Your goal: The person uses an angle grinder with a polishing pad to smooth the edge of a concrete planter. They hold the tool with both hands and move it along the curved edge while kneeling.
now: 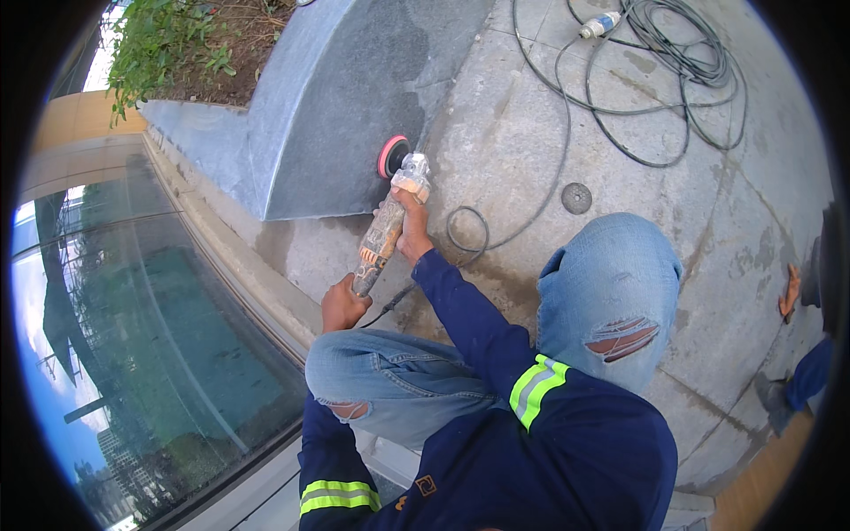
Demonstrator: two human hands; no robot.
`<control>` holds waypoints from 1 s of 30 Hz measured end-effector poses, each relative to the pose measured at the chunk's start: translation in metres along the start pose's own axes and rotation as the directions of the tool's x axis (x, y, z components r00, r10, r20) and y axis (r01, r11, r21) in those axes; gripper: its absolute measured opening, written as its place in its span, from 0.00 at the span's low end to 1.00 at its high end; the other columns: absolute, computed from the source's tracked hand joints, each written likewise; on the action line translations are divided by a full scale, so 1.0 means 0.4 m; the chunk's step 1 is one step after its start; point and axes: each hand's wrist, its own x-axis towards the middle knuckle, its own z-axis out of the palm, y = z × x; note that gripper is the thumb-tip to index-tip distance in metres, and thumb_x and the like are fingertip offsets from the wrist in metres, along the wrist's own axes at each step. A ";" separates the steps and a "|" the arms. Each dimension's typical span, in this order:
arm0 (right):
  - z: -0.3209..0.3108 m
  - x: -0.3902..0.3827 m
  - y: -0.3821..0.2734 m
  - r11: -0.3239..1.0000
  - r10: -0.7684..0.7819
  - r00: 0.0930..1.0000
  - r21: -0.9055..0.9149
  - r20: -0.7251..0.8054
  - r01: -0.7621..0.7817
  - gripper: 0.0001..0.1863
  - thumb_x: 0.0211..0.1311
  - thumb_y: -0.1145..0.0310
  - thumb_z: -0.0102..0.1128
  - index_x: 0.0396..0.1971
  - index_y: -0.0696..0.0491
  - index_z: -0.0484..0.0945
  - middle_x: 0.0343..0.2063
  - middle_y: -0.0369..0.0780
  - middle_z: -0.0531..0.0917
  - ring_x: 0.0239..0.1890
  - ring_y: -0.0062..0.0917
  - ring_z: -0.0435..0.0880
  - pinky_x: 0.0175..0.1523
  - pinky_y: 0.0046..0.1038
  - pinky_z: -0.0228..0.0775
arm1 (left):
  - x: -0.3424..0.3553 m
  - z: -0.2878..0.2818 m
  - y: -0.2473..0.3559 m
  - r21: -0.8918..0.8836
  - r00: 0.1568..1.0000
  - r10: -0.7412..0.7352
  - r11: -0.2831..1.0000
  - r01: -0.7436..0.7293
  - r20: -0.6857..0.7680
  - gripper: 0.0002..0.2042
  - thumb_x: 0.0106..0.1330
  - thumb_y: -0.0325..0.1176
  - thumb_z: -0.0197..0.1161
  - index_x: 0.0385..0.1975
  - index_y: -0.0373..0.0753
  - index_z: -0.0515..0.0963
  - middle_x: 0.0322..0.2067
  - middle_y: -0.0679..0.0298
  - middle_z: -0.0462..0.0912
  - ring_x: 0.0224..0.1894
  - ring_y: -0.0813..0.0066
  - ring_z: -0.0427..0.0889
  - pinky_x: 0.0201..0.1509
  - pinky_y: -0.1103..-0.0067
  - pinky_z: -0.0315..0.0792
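**Small slips could hurt here**

Far to your left is big glass [150, 336]; a wild swing could scratch it. Your left hand [343, 305] is wrapped around the back end of the grinder [381, 234]. If that grip gets sweaty, the grinder could twist toward your bent knee [376, 367]. The grinder points at the grey stone block [345, 111], with its red-edged pad [392, 157] by the block's corner. I can't tell if the pad is spinning or pressing. It could catch the corner and jump, since it's so near. Your right hand [413, 228] is curled around the front, just behind the metal head. It's bare, so sliding forward could hurt your fingers. Farther right, loopy cable [715, 75] lies on the ground; a foot could trip there.
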 end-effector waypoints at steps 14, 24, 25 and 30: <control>-0.007 -0.072 0.050 0.997 -0.039 0.999 -0.060 -0.004 0.038 0.22 0.57 0.58 0.74 0.46 0.55 0.78 0.34 0.43 0.82 0.33 0.37 0.87 0.40 0.42 0.82 | -0.089 0.009 -0.034 -0.099 0.992 -0.120 0.987 0.123 0.037 0.24 0.50 0.40 0.72 0.50 0.44 0.82 0.35 0.46 0.88 0.43 0.41 0.87 0.49 0.54 0.78; -0.036 -0.003 0.020 0.998 0.041 0.999 -0.045 0.007 -0.040 0.24 0.60 0.57 0.71 0.50 0.53 0.75 0.36 0.45 0.81 0.37 0.39 0.86 0.45 0.44 0.82 | -0.008 0.015 -0.007 0.045 0.999 -0.040 0.998 0.038 0.037 0.24 0.50 0.40 0.71 0.50 0.44 0.83 0.34 0.46 0.88 0.42 0.42 0.87 0.48 0.54 0.78; -0.039 -0.022 0.046 0.998 0.058 0.998 -0.037 0.002 -0.058 0.24 0.60 0.57 0.71 0.51 0.53 0.75 0.36 0.45 0.80 0.37 0.39 0.86 0.45 0.44 0.83 | -0.022 0.021 -0.039 0.068 0.996 -0.068 0.996 0.065 0.058 0.24 0.50 0.40 0.72 0.50 0.44 0.83 0.34 0.46 0.88 0.42 0.41 0.87 0.48 0.54 0.78; -0.077 -0.079 0.129 0.999 0.035 0.998 0.029 -0.051 -0.034 0.25 0.59 0.57 0.72 0.51 0.54 0.76 0.37 0.45 0.81 0.37 0.38 0.86 0.45 0.43 0.83 | -0.135 0.035 -0.101 -0.186 0.998 -0.051 0.982 0.042 -0.043 0.23 0.50 0.41 0.73 0.49 0.45 0.82 0.34 0.46 0.88 0.43 0.41 0.87 0.47 0.54 0.77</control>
